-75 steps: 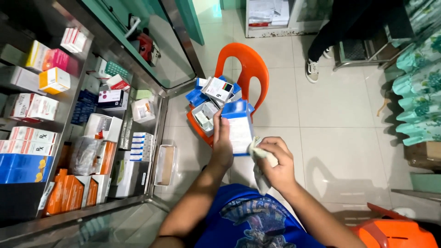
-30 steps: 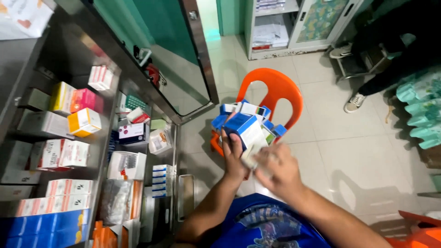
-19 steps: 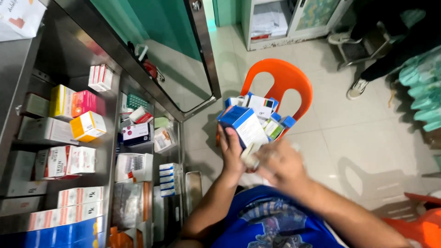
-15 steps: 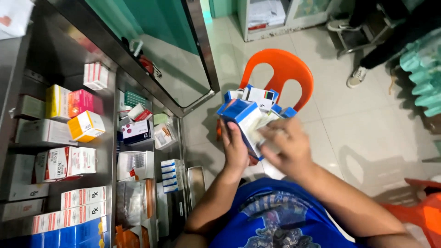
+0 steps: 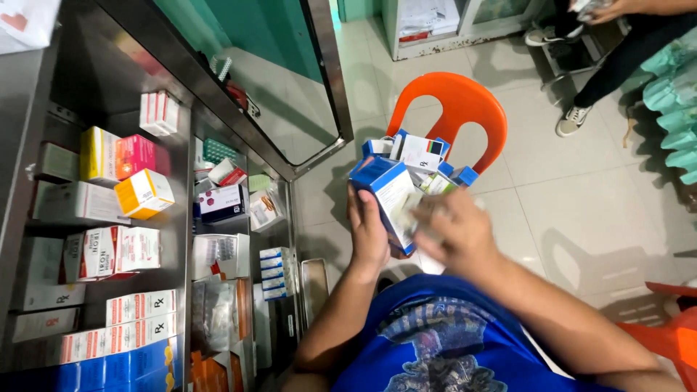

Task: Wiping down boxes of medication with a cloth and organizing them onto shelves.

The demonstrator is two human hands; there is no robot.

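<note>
Tiled floor; blue-and-white box (image 5: 385, 190) (upright)

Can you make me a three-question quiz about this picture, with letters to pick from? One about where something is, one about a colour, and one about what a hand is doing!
1. Where are the small boxes piled?
A. on the chair seat
B. on the floor
C. on a table

2. What colour is the chair?
A. green
B. orange
C. white

3. What is the left hand doing?
A. resting on the shelf
B. hanging empty
C. gripping a blue and white box

Answers: 1 A, the pile sits on the seat in front of the backrest. 2 B, its backrest is bright orange. 3 C, the fingers wrap round the box's edge.
</note>
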